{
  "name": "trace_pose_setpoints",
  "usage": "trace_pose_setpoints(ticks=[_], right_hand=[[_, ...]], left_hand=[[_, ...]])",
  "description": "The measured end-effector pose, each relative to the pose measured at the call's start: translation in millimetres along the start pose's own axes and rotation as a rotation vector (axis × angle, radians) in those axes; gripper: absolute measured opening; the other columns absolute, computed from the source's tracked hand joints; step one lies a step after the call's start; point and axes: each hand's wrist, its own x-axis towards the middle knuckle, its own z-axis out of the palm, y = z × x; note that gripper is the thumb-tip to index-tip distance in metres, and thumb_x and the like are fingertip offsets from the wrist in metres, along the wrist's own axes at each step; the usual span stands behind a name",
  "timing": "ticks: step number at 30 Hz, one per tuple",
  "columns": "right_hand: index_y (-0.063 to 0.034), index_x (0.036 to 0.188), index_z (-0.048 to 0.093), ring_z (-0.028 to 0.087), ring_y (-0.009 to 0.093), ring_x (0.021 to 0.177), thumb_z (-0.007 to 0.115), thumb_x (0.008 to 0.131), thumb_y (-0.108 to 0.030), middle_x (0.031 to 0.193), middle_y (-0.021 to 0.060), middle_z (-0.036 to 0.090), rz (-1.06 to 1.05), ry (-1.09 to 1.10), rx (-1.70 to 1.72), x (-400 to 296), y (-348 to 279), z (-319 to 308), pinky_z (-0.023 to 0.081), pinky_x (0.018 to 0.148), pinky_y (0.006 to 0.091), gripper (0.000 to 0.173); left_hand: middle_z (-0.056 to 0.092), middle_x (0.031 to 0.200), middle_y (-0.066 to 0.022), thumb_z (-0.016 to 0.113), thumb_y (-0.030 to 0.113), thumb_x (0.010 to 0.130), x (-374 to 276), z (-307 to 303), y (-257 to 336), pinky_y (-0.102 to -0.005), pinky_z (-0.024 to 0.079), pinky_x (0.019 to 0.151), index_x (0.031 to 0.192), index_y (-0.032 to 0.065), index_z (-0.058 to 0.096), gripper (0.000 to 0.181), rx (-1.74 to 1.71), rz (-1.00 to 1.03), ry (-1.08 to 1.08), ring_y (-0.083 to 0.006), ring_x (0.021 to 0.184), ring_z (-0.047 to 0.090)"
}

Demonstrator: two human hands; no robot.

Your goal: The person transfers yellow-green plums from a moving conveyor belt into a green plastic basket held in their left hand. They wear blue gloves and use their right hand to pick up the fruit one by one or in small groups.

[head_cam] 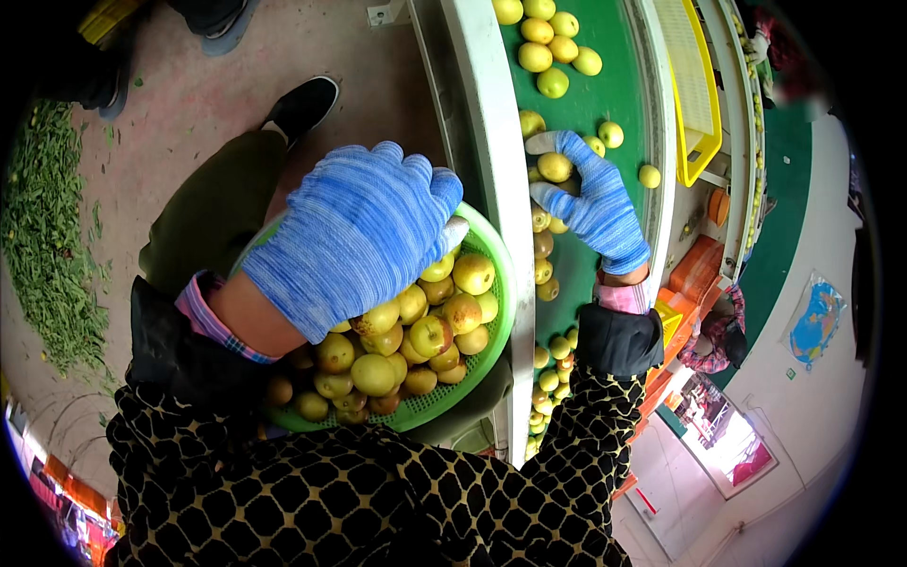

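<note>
Both hands wear blue-striped knit gloves. My left hand (365,230) is over a green plastic basket (504,298) on my lap; its palm is turned away, so whether it holds a fruit is hidden. Round yellow-green fruits (373,375), some with brown patches, fill the basket. My right hand (592,202) reaches over a green conveyor belt (609,92), its thumb and fingers around a yellowish fruit (554,166) at the belt's near side. More fruits (543,244) lie in a line beside it, and others (553,83) are further up the belt.
The conveyor's white metal rail (489,142) runs between basket and belt. Past the far rail stands a yellow plastic crate (698,152). Orange crates (698,266) and a person in a plaid shirt (716,347) are at the right. Leaves (53,248) lie heaped on the floor at left, below another person's feet (230,35).
</note>
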Motion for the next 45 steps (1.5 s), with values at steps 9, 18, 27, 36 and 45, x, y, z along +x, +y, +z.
trace_pose_setpoints(ticks=[9, 18, 27, 36, 45], right_hand=[[-0.0088, 0.12, 0.056, 0.06, 0.016, 0.081, 0.072, 0.079, -0.006, 0.109, 0.0128, 0.064, 0.021, 0.11, 1.015, -37, 19, 5, 0.051, 0.069, 0.027, 0.044], [-0.0072, 0.106, 0.063, 0.064, 0.023, 0.097, 0.079, 0.077, -0.011, 0.109, 0.0153, 0.063, -0.196, 0.044, 0.989, -90, -89, 81, 0.052, 0.087, 0.0369, 0.034], [-0.0066, 0.102, 0.068, 0.056, 0.032, 0.1, 0.071, 0.077, -0.019, 0.12, 0.0173, 0.057, -0.416, 0.38, 0.0, -97, -122, 143, 0.047, 0.089, 0.0416, 0.028], [-0.0024, 0.102, 0.065, 0.06, 0.031, 0.101, 0.067, 0.088, -0.02, 0.115, 0.0199, 0.061, -0.3, 0.532, 0.136, -84, -97, 105, 0.048, 0.09, 0.0397, 0.023], [0.0007, 0.11, 0.06, 0.061, 0.019, 0.1, 0.058, 0.091, -0.005, 0.111, 0.0136, 0.064, -0.151, 0.782, 0.131, -33, -33, 55, 0.049, 0.09, 0.032, 0.02]], left_hand=[[0.056, 0.078, -0.0079, 0.057, 0.034, 0.09, 2, -2, -1, -0.0361, 0.051, 0.065, 0.098, 0.007, 0.056, 0.028, -0.053, -0.01, -0.002, -0.022, 0.076, 0.057], [0.059, 0.083, -0.0088, 0.051, 0.035, 0.094, 2, 5, -3, -0.0381, 0.052, 0.067, 0.103, 0.0079, 0.059, 0.029, -0.05, -0.012, -0.03, -0.0241, 0.08, 0.06], [0.062, 0.086, -0.0095, 0.052, 0.031, 0.092, -4, -6, 2, -0.0371, 0.052, 0.069, 0.105, 0.0051, 0.059, 0.029, 0.002, 0.061, -0.084, -0.0237, 0.083, 0.062], [0.061, 0.08, -0.0086, 0.052, 0.04, 0.094, 3, -7, 2, -0.039, 0.052, 0.064, 0.096, 0.0076, 0.06, 0.034, -0.042, -0.029, -0.085, -0.0243, 0.077, 0.062], [0.062, 0.083, -0.0104, 0.051, 0.041, 0.094, 2, -8, -2, -0.0399, 0.053, 0.069, 0.099, 0.0063, 0.06, 0.037, -0.074, -0.019, -0.122, -0.0246, 0.081, 0.062]])
